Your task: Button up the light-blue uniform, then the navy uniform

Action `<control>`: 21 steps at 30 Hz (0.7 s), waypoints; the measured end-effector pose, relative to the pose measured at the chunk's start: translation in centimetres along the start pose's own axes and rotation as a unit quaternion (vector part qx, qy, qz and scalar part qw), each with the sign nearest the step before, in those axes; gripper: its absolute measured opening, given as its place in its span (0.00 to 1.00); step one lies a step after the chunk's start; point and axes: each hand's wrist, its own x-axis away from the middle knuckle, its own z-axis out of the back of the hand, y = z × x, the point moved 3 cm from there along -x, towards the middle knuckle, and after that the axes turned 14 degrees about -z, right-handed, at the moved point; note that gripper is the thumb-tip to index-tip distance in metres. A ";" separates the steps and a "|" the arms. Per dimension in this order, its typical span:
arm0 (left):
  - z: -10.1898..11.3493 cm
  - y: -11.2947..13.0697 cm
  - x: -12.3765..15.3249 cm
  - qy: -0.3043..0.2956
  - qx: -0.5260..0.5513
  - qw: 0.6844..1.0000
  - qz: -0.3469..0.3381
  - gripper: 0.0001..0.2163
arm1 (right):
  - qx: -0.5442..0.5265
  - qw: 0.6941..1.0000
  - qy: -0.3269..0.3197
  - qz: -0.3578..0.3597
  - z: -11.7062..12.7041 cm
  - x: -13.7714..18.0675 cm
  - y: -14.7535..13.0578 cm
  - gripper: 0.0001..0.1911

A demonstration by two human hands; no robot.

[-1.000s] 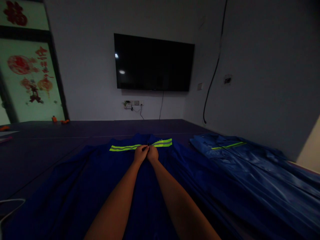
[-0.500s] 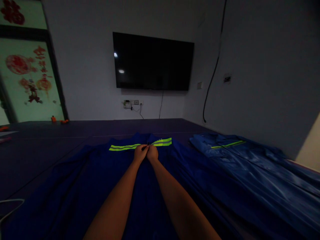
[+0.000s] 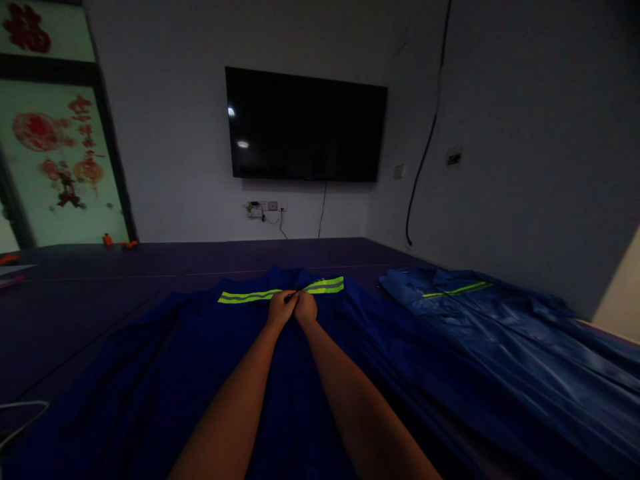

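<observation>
A dark blue work jacket (image 3: 210,373) lies spread out on the floor, its collar away from me. A yellow-green reflective strip (image 3: 247,296) with a grey middle band crosses its chest on both sides of the front opening. At the centre of that strip my left hand (image 3: 281,308) is closed, and a small dark object (image 3: 289,298) of unclear kind pokes out of its fingers. Right against it, my right hand (image 3: 306,308) is closed too, over the jacket's front. What its fingers pinch is hidden.
A second, lighter blue garment (image 3: 480,320) with a reflective strip lies to the right, near the wall. A television (image 3: 306,123) hangs ahead above sockets (image 3: 265,207). At left are a decorated glass door (image 3: 60,160), orange items (image 3: 129,245) and a white cable (image 3: 25,403).
Almost nothing differs. Both hands stay together at the jacket's chest, with only a very slight shift in the view.
</observation>
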 end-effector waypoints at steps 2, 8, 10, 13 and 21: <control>0.0 0.2 0.0 -0.003 -0.002 1.000 -0.003 0.10 | -0.002 1.000 0.001 -0.001 0.0 0.0 0.0 0.13; 0.2 -0.1 -0.1 0.024 -0.028 0.999 0.004 0.09 | -0.030 0.999 0.018 -0.001 -0.3 -0.3 0.2 0.13; 0.4 -0.6 0.0 0.045 -0.055 0.997 0.026 0.08 | -0.041 0.999 0.029 -0.002 -0.5 -0.5 0.3 0.11; 0.7 -1.2 0.1 0.059 -0.084 0.993 0.053 0.08 | -0.066 0.997 0.043 -0.011 -0.6 -1.1 0.7 0.12; 1.0 -0.7 0.9 0.012 -0.103 0.993 0.063 0.10 | -0.127 0.991 -0.021 0.033 -0.9 -1.8 1.5 0.13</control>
